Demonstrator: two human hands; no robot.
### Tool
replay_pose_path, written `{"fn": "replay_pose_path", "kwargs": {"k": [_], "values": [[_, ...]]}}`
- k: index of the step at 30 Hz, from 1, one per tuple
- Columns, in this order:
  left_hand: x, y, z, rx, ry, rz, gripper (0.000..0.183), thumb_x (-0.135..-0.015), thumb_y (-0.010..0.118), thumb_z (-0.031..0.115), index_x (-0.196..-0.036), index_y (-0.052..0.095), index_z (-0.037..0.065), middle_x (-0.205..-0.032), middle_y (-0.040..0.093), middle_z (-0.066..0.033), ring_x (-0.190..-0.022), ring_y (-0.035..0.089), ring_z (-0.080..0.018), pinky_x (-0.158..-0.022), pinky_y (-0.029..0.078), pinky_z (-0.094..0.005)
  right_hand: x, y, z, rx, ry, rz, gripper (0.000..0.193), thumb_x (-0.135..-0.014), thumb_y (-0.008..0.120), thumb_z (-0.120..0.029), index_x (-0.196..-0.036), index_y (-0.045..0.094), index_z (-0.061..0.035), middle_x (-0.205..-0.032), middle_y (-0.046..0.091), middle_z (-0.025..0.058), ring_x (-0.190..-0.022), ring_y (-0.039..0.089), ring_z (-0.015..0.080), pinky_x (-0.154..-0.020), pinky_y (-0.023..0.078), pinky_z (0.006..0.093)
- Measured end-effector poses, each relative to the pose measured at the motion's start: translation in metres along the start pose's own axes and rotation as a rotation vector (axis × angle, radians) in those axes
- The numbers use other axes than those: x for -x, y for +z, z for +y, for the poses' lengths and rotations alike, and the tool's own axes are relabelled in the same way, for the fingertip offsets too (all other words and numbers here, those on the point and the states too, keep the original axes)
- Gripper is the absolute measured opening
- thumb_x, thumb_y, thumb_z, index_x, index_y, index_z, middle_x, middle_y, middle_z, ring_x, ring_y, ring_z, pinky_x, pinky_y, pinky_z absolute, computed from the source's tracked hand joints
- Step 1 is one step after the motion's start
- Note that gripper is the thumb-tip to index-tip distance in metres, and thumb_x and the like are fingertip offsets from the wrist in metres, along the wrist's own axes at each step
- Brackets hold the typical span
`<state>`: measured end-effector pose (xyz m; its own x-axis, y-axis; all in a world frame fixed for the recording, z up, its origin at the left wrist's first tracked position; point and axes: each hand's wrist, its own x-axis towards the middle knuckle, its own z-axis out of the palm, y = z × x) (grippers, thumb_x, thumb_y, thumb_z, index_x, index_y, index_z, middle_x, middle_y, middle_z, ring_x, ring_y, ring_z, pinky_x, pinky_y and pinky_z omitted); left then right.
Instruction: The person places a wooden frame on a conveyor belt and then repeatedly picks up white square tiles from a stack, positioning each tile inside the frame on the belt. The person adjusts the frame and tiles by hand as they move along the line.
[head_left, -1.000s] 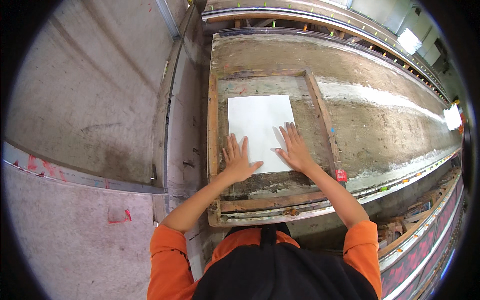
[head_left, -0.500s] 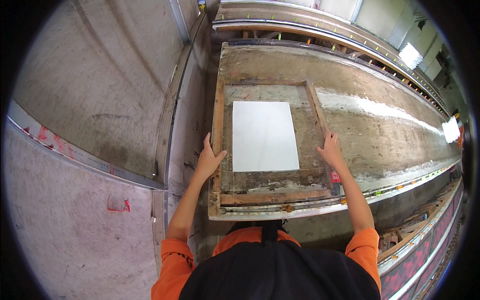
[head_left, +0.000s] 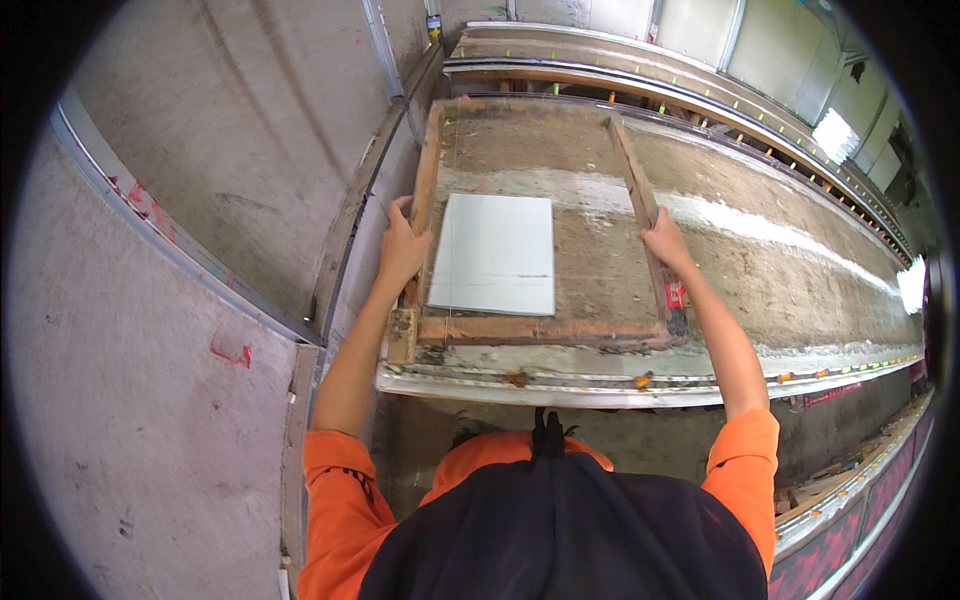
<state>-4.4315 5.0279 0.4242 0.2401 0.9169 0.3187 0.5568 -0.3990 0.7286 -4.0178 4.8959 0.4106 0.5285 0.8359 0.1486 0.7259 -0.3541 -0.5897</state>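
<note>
Both my hands hold a rectangular wooden frame [head_left: 545, 331] by its opposite long sides. My left hand [head_left: 403, 250] is closed around the left rail, and my right hand [head_left: 664, 242] grips the right rail at about the same height. Through the frame's opening a white sheet [head_left: 495, 245] shows on the table, nearer the left rail, its lower edge close to the near rail. Thin lines cross the opening; whether clear mesh is stretched there I cannot tell. Low on the right rail is a red label [head_left: 674, 294] above a dark patch.
Under the frame lies a long, stained work table [head_left: 780, 270] with a pale streak, running off to the right. Small orange clips [head_left: 642, 381] sit along its near rail. A wall panel [head_left: 240, 130] stands close on the left. A second long table [head_left: 600, 48] is behind.
The frame has moved away from me, so its near rail is farther from the table's front edge and closer to the sheet. My hands moved with it and now grip the rails more tightly.
</note>
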Motion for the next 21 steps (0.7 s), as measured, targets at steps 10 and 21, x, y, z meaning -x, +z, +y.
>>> {"fn": "replay_pose_path", "kwargs": {"k": [10, 21], "values": [[0.041, 0.150, 0.114, 0.195, 0.056, -0.017, 0.059, -0.074, 0.058, 0.005, -0.125, 0.028, 0.007, -0.067, 0.056, -0.0209, -0.065, 0.057, -0.0385, -0.061, 0.042, -0.0464, -0.010, -0.104, 0.162, 0.005, -0.093, 0.181, 0.071, -0.068, 0.070, -0.016, -0.128, 0.037, 0.0018, -0.114, 0.055, 0.0284, -0.107, 0.054, 0.0385, -0.090, 0.043, 0.0405], [0.089, 0.241, 0.121, 0.082, -0.052, -0.146, 0.051, -0.077, 0.057, 0.004, -0.119, 0.028, 0.005, -0.087, 0.057, -0.0301, -0.076, 0.058, -0.0447, -0.067, 0.043, -0.0467, 0.019, -0.072, 0.279, 0.168, -0.035, 0.231, 0.070, -0.062, 0.075, -0.013, -0.122, 0.044, 0.0047, -0.109, 0.052, 0.0252, -0.106, 0.049, 0.0375, -0.091, 0.041, 0.0412]]}}
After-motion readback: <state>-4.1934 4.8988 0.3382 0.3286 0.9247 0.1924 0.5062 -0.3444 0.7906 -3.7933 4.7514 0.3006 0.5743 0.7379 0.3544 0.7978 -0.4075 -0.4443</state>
